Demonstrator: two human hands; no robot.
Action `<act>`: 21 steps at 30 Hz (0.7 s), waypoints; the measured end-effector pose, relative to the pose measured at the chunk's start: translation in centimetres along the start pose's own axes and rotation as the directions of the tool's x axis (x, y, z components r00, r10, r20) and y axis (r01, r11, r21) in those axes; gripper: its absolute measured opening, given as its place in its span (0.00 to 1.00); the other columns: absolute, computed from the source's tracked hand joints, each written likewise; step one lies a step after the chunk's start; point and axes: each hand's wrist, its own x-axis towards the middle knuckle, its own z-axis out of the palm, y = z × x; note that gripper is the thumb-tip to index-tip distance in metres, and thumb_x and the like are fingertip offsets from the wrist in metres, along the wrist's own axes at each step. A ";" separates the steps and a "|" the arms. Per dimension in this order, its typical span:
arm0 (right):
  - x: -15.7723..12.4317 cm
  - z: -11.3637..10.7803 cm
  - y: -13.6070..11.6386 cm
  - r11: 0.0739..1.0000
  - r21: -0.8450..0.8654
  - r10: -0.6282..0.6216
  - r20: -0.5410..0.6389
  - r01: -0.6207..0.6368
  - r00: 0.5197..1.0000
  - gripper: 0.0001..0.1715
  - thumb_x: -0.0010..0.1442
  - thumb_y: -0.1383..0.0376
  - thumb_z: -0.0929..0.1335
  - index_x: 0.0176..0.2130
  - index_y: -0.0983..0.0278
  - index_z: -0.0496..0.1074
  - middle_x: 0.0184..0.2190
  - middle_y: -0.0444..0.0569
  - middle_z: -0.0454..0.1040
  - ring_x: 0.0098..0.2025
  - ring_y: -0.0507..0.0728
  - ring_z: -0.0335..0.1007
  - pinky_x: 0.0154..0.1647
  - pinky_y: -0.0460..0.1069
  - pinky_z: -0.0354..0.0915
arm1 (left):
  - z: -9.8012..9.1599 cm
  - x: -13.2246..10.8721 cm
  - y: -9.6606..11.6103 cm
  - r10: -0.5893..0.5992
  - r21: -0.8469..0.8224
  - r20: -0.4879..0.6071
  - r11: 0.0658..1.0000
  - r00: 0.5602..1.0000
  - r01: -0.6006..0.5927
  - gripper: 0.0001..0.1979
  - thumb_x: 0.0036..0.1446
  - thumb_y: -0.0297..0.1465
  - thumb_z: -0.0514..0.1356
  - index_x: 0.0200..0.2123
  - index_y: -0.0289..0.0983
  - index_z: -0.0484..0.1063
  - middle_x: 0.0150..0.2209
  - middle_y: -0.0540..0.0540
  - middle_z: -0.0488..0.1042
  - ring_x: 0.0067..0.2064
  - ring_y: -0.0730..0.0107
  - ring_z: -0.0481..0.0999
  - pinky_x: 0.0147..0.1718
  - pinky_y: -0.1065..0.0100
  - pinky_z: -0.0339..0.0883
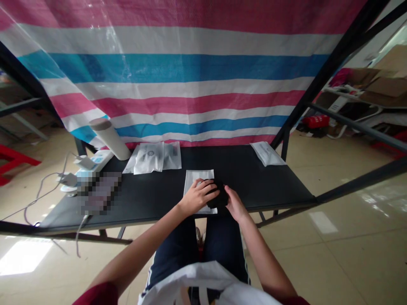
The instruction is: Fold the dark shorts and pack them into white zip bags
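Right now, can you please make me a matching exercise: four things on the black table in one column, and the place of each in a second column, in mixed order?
Things:
1. black item
2. white bottle
3. pile of bags
4. single bag

Places:
A. back right of the table
B. back left corner
C. front middle, between the left hand and the right hand
D. at the back, just left of the middle

Pairs: 1-C, 2-B, 3-D, 4-A

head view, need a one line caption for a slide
Person's left hand and right hand on a small black item lying partly over a white packet on a black table.
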 end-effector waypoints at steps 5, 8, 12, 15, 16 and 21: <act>-0.6 -0.7 -0.4 0.991 -0.037 0.121 -0.091 -0.125 0.989 0.27 0.46 0.55 0.78 0.45 0.56 0.75 0.41 0.44 0.80 0.47 0.60 0.76 0.41 0.50 0.71 | 2.0 0.0 1.3 -0.142 -0.052 0.036 0.988 0.989 0.143 0.25 0.56 0.29 0.61 0.58 0.45 0.66 0.56 0.38 0.67 0.56 0.49 0.67 0.52 0.50 0.62; -0.5 -1.7 -0.4 0.991 -0.023 0.131 -0.136 -0.135 0.982 0.24 0.47 0.57 0.77 0.45 0.55 0.75 0.41 0.44 0.80 0.47 0.60 0.76 0.39 0.50 0.72 | 4.4 -0.7 1.9 -0.393 -0.201 -0.016 0.902 0.919 0.382 0.32 0.55 0.34 0.62 0.61 0.36 0.59 0.55 0.33 0.65 0.55 0.49 0.68 0.50 0.52 0.67; 0.6 -3.4 -0.1 0.989 0.134 0.088 -0.197 -0.062 0.977 0.17 0.49 0.59 0.75 0.41 0.57 0.74 0.41 0.46 0.80 0.47 0.60 0.76 0.40 0.52 0.73 | 6.6 -2.4 2.4 -0.521 -0.296 -0.001 0.816 0.854 0.497 0.30 0.62 0.40 0.55 0.63 0.32 0.55 0.59 0.31 0.63 0.62 0.49 0.63 0.56 0.50 0.64; 1.8 -4.6 0.6 0.985 0.168 0.006 -0.249 0.037 0.968 0.13 0.51 0.58 0.72 0.38 0.58 0.74 0.37 0.47 0.80 0.42 0.61 0.77 0.37 0.54 0.73 | 6.4 -3.0 2.7 -0.496 -0.222 0.100 0.834 0.863 0.505 0.26 0.64 0.44 0.53 0.59 0.35 0.62 0.58 0.34 0.66 0.63 0.49 0.62 0.60 0.47 0.58; 2.1 -4.9 0.9 0.986 0.149 -0.030 -0.259 0.071 0.965 0.13 0.51 0.57 0.71 0.38 0.58 0.73 0.35 0.47 0.79 0.39 0.61 0.77 0.35 0.54 0.73 | 6.0 -3.0 2.8 -0.525 -0.180 0.114 0.824 0.843 0.538 0.25 0.64 0.46 0.52 0.57 0.35 0.64 0.56 0.35 0.68 0.61 0.49 0.63 0.59 0.47 0.57; 3.3 -5.3 2.6 0.984 -0.015 -0.177 -0.217 0.178 0.960 0.16 0.51 0.52 0.70 0.38 0.57 0.70 0.28 0.45 0.76 0.28 0.58 0.73 0.27 0.54 0.69 | 4.5 -2.1 2.9 -0.688 0.043 0.118 0.724 0.716 0.688 0.24 0.61 0.49 0.54 0.47 0.35 0.69 0.46 0.35 0.72 0.50 0.49 0.69 0.50 0.51 0.61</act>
